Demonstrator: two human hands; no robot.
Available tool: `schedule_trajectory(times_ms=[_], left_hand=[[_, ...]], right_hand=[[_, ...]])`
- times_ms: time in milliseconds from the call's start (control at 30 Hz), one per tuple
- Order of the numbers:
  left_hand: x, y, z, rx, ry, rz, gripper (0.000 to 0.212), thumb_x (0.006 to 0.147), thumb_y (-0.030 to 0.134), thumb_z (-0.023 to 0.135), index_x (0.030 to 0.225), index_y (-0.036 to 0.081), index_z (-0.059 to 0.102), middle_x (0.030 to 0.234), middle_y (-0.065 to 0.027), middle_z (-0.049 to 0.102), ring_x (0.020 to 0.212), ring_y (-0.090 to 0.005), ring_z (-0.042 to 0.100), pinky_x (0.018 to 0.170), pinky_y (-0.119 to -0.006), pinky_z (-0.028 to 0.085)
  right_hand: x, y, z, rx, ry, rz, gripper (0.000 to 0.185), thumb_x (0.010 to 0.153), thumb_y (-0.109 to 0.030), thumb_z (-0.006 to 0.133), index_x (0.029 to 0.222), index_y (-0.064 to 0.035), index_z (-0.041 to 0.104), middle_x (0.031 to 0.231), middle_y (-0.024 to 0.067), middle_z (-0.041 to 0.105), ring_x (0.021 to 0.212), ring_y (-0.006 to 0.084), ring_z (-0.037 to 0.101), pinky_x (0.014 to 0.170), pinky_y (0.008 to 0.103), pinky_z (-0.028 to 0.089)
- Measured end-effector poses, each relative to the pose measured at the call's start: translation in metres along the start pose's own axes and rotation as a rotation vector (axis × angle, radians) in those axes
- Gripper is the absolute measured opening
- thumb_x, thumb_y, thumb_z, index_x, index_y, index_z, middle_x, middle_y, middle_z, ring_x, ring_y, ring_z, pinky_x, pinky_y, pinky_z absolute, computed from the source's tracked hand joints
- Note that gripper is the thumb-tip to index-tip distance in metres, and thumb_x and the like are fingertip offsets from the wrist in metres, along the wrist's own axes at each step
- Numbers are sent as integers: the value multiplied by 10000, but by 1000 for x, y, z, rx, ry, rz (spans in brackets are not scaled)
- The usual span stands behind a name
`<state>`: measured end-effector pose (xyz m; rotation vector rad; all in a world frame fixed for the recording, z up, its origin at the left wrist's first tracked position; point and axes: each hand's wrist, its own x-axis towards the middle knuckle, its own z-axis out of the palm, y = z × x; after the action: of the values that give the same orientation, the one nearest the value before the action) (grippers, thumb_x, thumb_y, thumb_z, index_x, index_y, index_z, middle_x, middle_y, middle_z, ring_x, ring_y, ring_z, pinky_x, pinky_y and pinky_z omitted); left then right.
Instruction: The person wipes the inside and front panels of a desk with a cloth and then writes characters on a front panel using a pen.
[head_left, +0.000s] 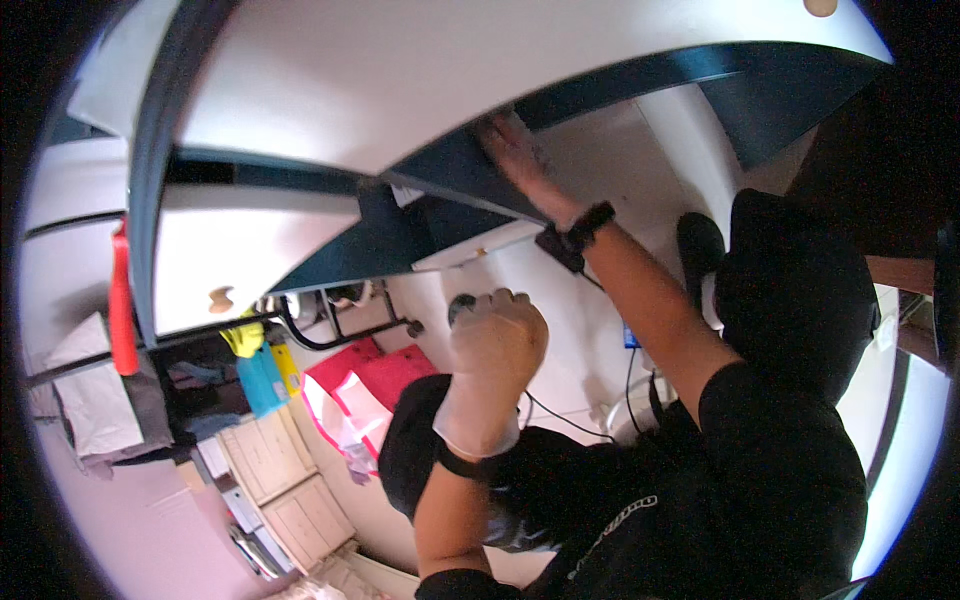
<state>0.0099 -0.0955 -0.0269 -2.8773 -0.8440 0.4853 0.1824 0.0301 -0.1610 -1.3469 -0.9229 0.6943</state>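
Observation:
My left hand (499, 337), in a thin translucent glove, is closed around a dark object (462, 306) with a rounded end; most of it is hidden in the fist. Farther up, my right hand (517, 150) reaches under the edge of a white furniture panel (360, 82). Its blurred fingers are extended at a dark blue panel (450, 161), and no held thing shows; whether it presses there I cannot tell. A black band with a small box (574, 236) is on the right wrist. A smaller white door (240, 255) with a wooden knob (221, 300) lies to the left.
A red handle (122, 300) stands along the furniture's left edge. Black metal tubing (322, 343), a pink-and-white bag (349, 409) and pale wooden drawers (270, 457) are at the lower left. A black cable (566, 424) runs near my body.

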Motion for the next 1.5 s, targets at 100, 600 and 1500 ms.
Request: schedule_trajectory(times_ms=[100,600,1500], left_hand=[[-5,-2,6,4,139,-14,146,778,176,562,721,65,638,735,-86,620,694,-226,621,589,-347,487],[3,1,6,-124,87,-133,171,805,167,538,813,64,675,822,-112,669,795,-259,661,689,-400,499],[6,22,36,-297,354,-141,104,708,172,630,758,142,716,719,-31,635,712,-230,607,609,-425,344]], right_hand=[[-13,68,10,-150,-76,29,532,975,-412,437,1412,-111,409,1449,146,398,1296,322,410,1079,396,309],[-64,-166,-16,126,32,-112,301,946,-270,499,972,13,600,934,133,582,847,228,525,765,369,421],[10,-119,-67,312,-80,-42,295,843,-61,569,1132,-11,599,1059,112,628,997,212,576,929,307,447]])
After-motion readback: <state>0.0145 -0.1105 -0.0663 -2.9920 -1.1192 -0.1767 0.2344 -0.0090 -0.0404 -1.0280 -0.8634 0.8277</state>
